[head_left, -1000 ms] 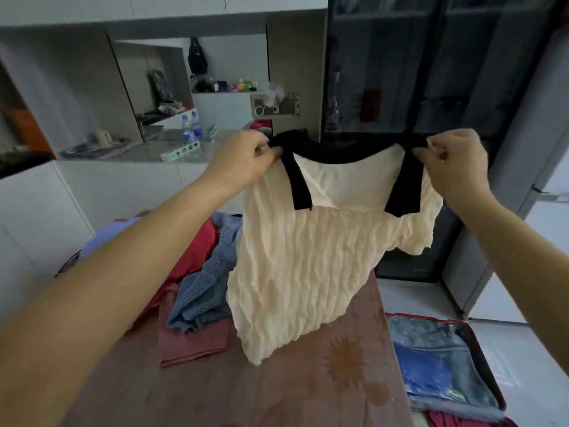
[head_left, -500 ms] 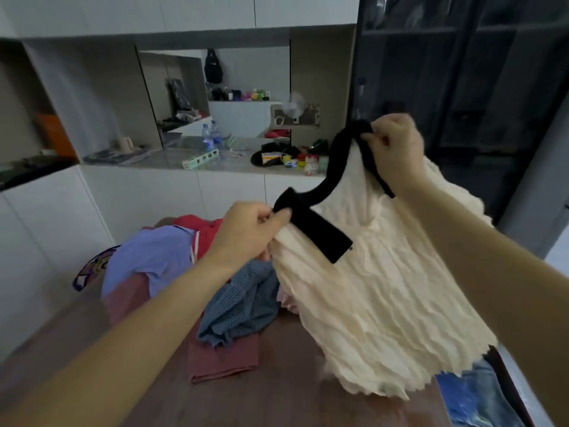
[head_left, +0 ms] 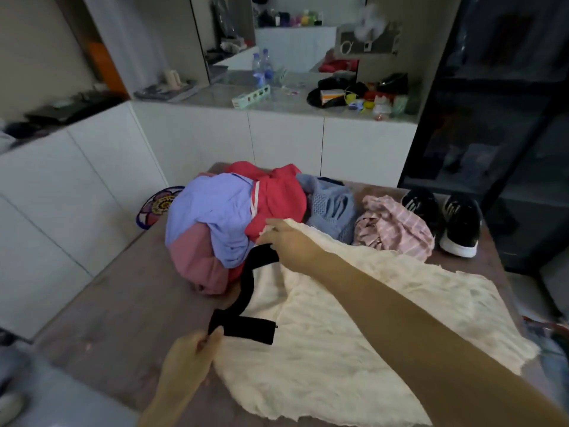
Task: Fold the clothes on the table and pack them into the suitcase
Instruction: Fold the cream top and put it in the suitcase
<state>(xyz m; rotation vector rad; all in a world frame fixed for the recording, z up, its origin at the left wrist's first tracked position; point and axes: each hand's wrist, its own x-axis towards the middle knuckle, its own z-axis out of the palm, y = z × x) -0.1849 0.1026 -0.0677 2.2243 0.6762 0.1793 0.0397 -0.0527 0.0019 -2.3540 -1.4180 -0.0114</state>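
left hand (head_left: 187,359): nearest the camera; thumb and fingertips pinch the near end of the black collar (head_left: 246,294)
cream top (head_left: 354,340): spread on the bench (head_left: 117,309), body running off to the right, hem near the right edge; crinkled texture, mostly flat
black collar: curves from the left hand's pinch up to the right hand; lies on the top's left side
right hand (head_left: 289,241): reaches across, fingers curled over the top's far shoulder edge by the other collar end, holding it
step, my read: laying the top flat, first fold not yet made
handling: light, soft, floppy thin fabric; sags and bunches if lifted at one point. The collar band looks firmer, so it gives a good hold
where to hold: both shoulder corners by the collar, or shoulder plus hem on one side to bring it over
risk: crinkle fabric may creep or wrinkle under the fold; smooth it first
unfolded pile: just beyond the top, touching it; lilac garment (head_left: 212,208), red garment (head_left: 277,192), dusty pink garment (head_left: 197,266), blue knit (head_left: 332,208), pink striped garment (head_left: 397,226)
black sneakers (head_left: 443,220): far right of the bench, beside the striped garment
suitcase: cannot make it out here
progress: early, most of the clothes are unfolded
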